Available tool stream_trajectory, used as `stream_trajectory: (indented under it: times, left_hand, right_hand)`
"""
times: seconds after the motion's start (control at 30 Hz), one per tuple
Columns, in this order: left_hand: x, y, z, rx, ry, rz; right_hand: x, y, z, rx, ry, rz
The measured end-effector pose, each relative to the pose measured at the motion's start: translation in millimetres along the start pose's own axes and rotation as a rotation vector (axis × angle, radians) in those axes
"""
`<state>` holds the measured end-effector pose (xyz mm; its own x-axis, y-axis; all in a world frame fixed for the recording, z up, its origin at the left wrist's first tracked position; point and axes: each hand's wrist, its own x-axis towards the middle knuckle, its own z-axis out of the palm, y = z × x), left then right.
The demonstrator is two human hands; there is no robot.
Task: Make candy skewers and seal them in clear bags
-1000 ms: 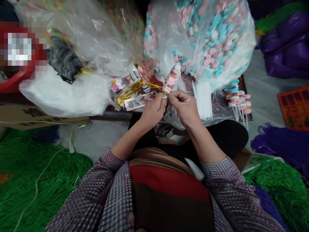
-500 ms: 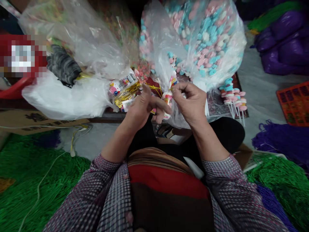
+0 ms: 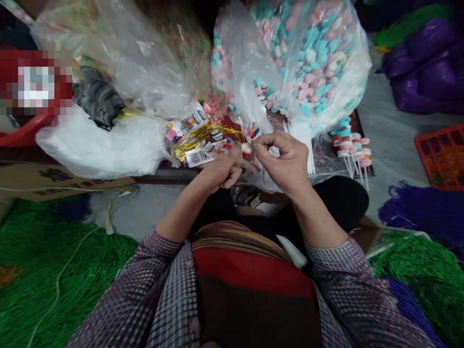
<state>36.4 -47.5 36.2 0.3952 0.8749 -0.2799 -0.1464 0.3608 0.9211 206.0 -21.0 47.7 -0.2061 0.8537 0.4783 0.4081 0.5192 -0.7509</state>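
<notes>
A small, clear printed candy packet [image 3: 247, 149] is held between my hands, its gathered, colourful top [image 3: 253, 130] pointing away from me. My left hand [image 3: 225, 169] is curled around the packet's lower part and covers most of it. With thumb and forefinger, my right hand [image 3: 284, 157] pinches the packet's neck. A twist tie there is too small to make out clearly. Beside my left hand lie gold twist ties [image 3: 192, 140] and printed packets [image 3: 201, 155]. White sticks [image 3: 306, 145] lie just beyond my right hand.
Big clear bags of pink, blue and white candies [image 3: 311, 53] and of greenish-orange candies [image 3: 181, 53] stand behind. Candy skewers [image 3: 353, 145] rest at the table's right edge. At left are a white plastic bag [image 3: 105, 150] and a grey striped sleeve [image 3: 97, 96]. An orange crate [image 3: 444, 154] stands right.
My left hand has closed from loosely spread fingers and now covers the packet's lower part. My right hand keeps its pinch at the neck, shifted slightly.
</notes>
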Motion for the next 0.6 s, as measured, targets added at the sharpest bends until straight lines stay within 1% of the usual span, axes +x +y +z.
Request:
stream_trajectory:
  times: [0.03, 0.1, 0.17, 0.2, 0.23, 0.3, 0.37, 0.43, 0.5, 0.53, 0.57, 0.6]
  left_hand:
    - [1, -5, 1.1, -0.044, 0.027, 0.007]
    - [3, -8, 1.2, -0.183, 0.074, 0.074]
    - [1, -5, -1.1, -0.271, 0.08, 0.172]
    - [-1, -2, -2.6, -0.263, 0.066, 0.208]
    - [-4, 0, -3.5, -0.213, 0.035, 0.226]
    - [-10, 3, -2.5, 0.002, -0.037, 0.228]
    - [-12, -1, 4.3, 0.29, -0.066, 0.24]
    - [-11, -10, 16.1, 0.531, -0.032, 0.291]
    - [-8, -22, 29.0, 0.651, -0.017, 0.34]
    - [-7, -27, 34.2, 0.684, -0.051, 0.351]
    - [-5, -31, 37.7, 0.711, -0.093, 0.352]
    - [-4, -34, 38.7, 0.732, -0.124, 0.351]
  right_hand:
    - [-1, -2, 1, 0.018, -0.005, -0.005]
    - [-4, -3, 2, 0.069, -0.062, 0.004]
    - [-8, 0, 2, 0.149, -0.148, 0.075]
    - [-9, 2, 1, 0.205, -0.19, 0.14]
    - [-10, 5, -1, 0.268, -0.225, 0.219]
    - [-11, 11, -8, 0.397, -0.266, 0.356]
    - [-13, 15, -18, 0.502, -0.272, 0.413]
    - [-18, 17, -29, 0.586, -0.277, 0.432]
    - [-25, 18, -41, 0.65, -0.301, 0.477]
    - [-30, 18, -49, 0.666, -0.297, 0.51]
    - [-35, 18, -57, 0.665, -0.27, 0.545]
    - [-40, 17, -67, 0.646, -0.205, 0.575]
